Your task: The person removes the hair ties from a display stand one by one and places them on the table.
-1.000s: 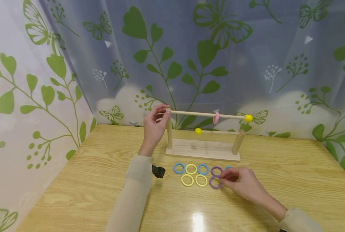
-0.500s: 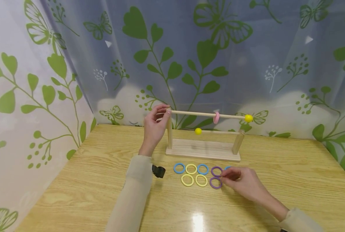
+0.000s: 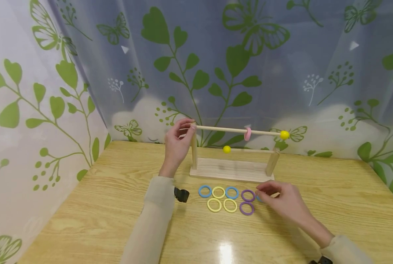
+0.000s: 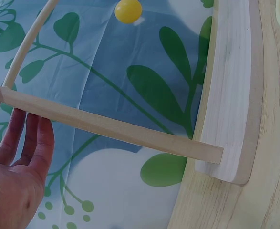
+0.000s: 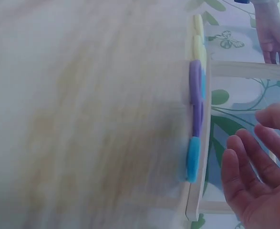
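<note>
A wooden stand (image 3: 230, 169) has two horizontal rods, each tipped with a yellow ball (image 3: 284, 135). One pink ring (image 3: 247, 134) hangs on the upper rod. My left hand (image 3: 177, 145) grips the top of the left post (image 4: 106, 126), where the upper rod joins it. My right hand (image 3: 283, 201) hovers with bent fingers beside the rings; the right wrist view shows nothing between thumb and fingers. Nearest to it lies a blue ring (image 5: 193, 160), mostly hidden behind the fingers in the head view. Two purple rings (image 3: 247, 214) lie just left of it.
On the wooden table (image 3: 94, 216), several yellow rings (image 3: 214, 211) and blue rings (image 3: 205, 186) lie flat in two rows before the stand. A leaf-patterned curtain (image 3: 199, 55) hangs behind the table. A black wrist device (image 3: 182, 195) is on the left sleeve.
My right hand has moved slightly up and right, away from the purple rings and over the blue ring. My left hand keeps its grip on the post.
</note>
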Tool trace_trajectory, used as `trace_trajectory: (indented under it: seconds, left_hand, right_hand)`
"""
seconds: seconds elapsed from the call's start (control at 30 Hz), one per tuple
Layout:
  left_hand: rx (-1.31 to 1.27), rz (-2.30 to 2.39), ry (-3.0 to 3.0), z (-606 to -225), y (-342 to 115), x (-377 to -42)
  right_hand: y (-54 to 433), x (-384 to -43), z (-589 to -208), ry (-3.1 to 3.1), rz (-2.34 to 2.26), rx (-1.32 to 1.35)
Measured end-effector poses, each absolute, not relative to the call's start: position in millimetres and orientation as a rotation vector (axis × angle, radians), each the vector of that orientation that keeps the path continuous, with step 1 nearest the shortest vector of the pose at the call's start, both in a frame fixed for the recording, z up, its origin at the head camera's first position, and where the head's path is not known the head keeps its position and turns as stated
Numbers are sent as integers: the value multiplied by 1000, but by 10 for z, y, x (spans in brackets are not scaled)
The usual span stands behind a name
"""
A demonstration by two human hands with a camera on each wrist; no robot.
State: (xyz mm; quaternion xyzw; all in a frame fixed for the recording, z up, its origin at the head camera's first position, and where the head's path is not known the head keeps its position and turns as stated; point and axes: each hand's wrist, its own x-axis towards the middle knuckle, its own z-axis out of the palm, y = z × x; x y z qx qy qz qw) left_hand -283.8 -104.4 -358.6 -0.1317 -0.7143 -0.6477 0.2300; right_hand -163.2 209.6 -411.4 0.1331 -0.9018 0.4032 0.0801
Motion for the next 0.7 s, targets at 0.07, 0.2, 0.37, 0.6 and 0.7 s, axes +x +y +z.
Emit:
trace_trajectory:
  seconds: [0.07,0.2,0.37,0.6,0.7]
  left_hand:
    - [-360,-1784,-1965,-3585,-1041,-2835]
    - [-359,-1784,-1965,-3585,-1038,-2833]
    - [-368,-1783,-1964,-3582,-1031,-2831]
    - [-368,-1789,-1948,-3588,-1035,-2840]
    - [-369,-1788,-1948,-3595,-1039,-2842]
  right_hand:
    - [2094,-1640,-4101,-2667,1218,393]
    - [2090,-1664,-4074,-2623,1235,375]
    - [2089,-1690,-4042,-2602,1226,313]
    - [2092,-1718,-3999,-2564,1214,235]
    - [2096,-1745,-3984,-2551,1199,213]
